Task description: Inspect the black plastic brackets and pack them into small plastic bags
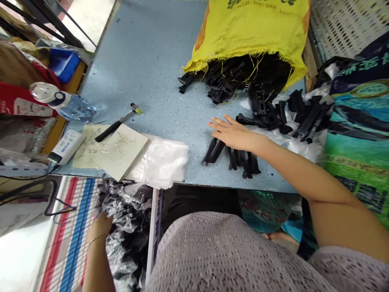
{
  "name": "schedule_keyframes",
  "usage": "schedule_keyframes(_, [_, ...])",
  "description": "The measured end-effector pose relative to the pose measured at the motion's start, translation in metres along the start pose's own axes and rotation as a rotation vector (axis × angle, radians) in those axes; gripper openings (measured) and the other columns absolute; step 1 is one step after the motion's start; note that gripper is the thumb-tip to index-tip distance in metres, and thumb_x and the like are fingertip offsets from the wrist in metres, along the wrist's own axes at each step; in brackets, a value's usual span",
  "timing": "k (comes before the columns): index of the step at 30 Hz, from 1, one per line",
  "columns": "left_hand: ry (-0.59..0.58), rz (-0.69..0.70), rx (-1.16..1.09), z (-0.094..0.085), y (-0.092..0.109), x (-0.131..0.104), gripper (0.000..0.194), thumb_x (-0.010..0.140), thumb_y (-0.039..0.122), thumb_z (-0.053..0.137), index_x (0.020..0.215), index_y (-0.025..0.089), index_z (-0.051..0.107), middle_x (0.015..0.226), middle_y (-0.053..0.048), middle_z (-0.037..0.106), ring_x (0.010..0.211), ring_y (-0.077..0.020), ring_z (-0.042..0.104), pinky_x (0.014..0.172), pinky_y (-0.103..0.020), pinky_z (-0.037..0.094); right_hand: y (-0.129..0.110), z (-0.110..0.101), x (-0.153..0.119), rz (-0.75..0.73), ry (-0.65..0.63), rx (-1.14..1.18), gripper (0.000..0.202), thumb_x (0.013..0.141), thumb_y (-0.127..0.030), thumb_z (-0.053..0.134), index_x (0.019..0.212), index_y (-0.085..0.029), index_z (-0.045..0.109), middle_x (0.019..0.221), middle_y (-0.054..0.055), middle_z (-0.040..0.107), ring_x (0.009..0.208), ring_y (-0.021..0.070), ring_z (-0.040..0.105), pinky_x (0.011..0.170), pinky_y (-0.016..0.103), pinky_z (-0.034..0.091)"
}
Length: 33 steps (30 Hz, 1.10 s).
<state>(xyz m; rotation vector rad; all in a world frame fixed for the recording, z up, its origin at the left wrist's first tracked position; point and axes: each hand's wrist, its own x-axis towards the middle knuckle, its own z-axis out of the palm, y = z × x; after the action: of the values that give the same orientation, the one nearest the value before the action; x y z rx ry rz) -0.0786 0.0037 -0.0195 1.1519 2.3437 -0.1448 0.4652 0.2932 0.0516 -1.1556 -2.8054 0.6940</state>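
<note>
My right hand (233,133) lies flat with its fingers spread over a small group of black plastic parts (244,162) near the front of the blue table (146,52). More black plastic parts spill from a yellow woven sack (252,32) just beyond it. My left hand (101,222) reaches down at the lower left, beside clear plastic bags (126,227) with black contents in a crate below the table edge. Its fingers are mostly hidden, so I cannot see whether it grips a bag.
Flat clear plastic bags (167,160) lie at the front edge beside a notepad (130,148) with a small hammer (117,123) on it. A white device with a cable (67,147) and a water bottle (65,103) are at left. A green-blue sack (358,134) stands at right.
</note>
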Motion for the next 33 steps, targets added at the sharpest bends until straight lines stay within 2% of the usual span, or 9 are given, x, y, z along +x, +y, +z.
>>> schedule_keyframes(3, [-0.008,0.054,-0.248,-0.009,0.069,-0.026,0.034,0.081,0.054,0.064,0.088,0.020,0.069,0.071,-0.006,0.074,0.072,-0.0291,0.074,0.072,-0.040,0.059,-0.009,-0.007,-0.014,0.130,-0.028,0.108,0.040,0.089,-0.038,0.071,0.121,-0.016,0.068,0.132,0.016,0.068,0.137,0.0388,0.053,0.114,0.059,0.041])
schedule_keyframes(6, [0.173,0.454,-0.559,0.001,0.174,-0.050,0.038,0.092,0.052,0.061,0.111,0.019,0.064,0.099,-0.009,0.074,0.083,-0.0231,0.073,0.079,-0.036,0.060,-0.030,0.006,-0.020,0.283,0.039,0.441,0.053,0.089,-0.049,0.070,0.131,-0.017,0.061,0.125,0.014,0.070,0.114,0.0330,0.067,0.099,0.050,0.053])
schedule_keyframes(9, [0.334,0.771,-0.369,0.023,0.260,-0.049,0.030,0.089,0.046,0.070,0.096,0.017,0.067,0.110,-0.016,0.069,0.096,-0.0276,0.069,0.086,-0.041,0.059,-0.057,0.034,-0.022,0.295,0.207,0.958,0.050,0.085,-0.049,0.075,0.124,-0.018,0.062,0.119,0.010,0.071,0.106,0.0265,0.069,0.097,0.044,0.055])
schedule_keyframes(11, [0.298,0.825,-0.309,0.032,0.286,-0.035,0.021,0.094,0.036,0.063,0.087,0.017,0.069,0.106,-0.016,0.069,0.099,-0.0271,0.067,0.089,-0.040,0.057,-0.073,0.050,-0.028,0.307,0.245,1.284,0.045,0.084,-0.048,0.078,0.115,-0.019,0.065,0.111,0.009,0.073,0.102,0.0233,0.071,0.095,0.041,0.056])
schedule_keyframes(16, [0.041,0.748,-0.733,0.028,0.276,-0.011,0.019,0.090,0.035,0.069,0.086,0.018,0.076,0.101,-0.009,0.071,0.094,-0.0203,0.070,0.086,-0.034,0.057,-0.106,0.082,-0.026,0.288,0.051,1.949,0.056,0.077,-0.056,0.084,0.117,-0.021,0.067,0.105,0.006,0.074,0.089,0.0200,0.073,0.089,0.040,0.060])
schedule_keyframes(19, [0.065,0.688,-0.882,0.022,0.264,-0.020,0.016,0.085,0.033,0.073,0.091,0.018,0.073,0.096,-0.007,0.073,0.087,-0.0194,0.071,0.078,-0.033,0.059,-0.121,0.101,0.001,0.311,-0.022,2.057,0.059,0.068,-0.057,0.089,0.107,-0.018,0.070,0.094,0.006,0.074,0.083,0.0201,0.071,0.083,0.039,0.061])
schedule_keyframes(25, [0.376,0.904,-0.407,0.008,0.247,-0.029,0.032,0.096,0.013,0.048,0.110,0.018,0.076,0.121,-0.012,0.075,0.117,-0.0257,0.069,0.104,-0.046,0.056,-0.122,0.106,-0.002,0.408,0.317,1.568,0.039,0.081,-0.050,0.081,0.107,-0.022,0.075,0.104,0.006,0.073,0.093,0.0210,0.069,0.087,0.036,0.057])
schedule_keyframes(29, [0.321,0.878,-0.454,0.004,0.243,-0.026,0.041,0.093,0.013,0.055,0.131,0.019,0.069,0.133,-0.013,0.070,0.106,-0.0218,0.073,0.086,-0.035,0.063,-0.118,0.094,-0.045,0.266,0.117,1.203,0.048,0.084,-0.045,0.079,0.127,-0.025,0.072,0.126,0.008,0.072,0.118,0.0291,0.067,0.105,0.047,0.050])
schedule_keyframes(33, [0.427,1.012,-0.393,0.015,0.245,-0.038,0.058,0.096,0.009,0.052,0.152,0.022,0.052,0.145,-0.016,0.063,0.118,-0.0230,0.071,0.093,-0.034,0.064,-0.127,0.094,-0.050,0.462,0.121,0.878,0.061,0.084,-0.042,0.080,0.139,-0.020,0.063,0.133,0.015,0.068,0.125,0.0359,0.063,0.112,0.057,0.044])
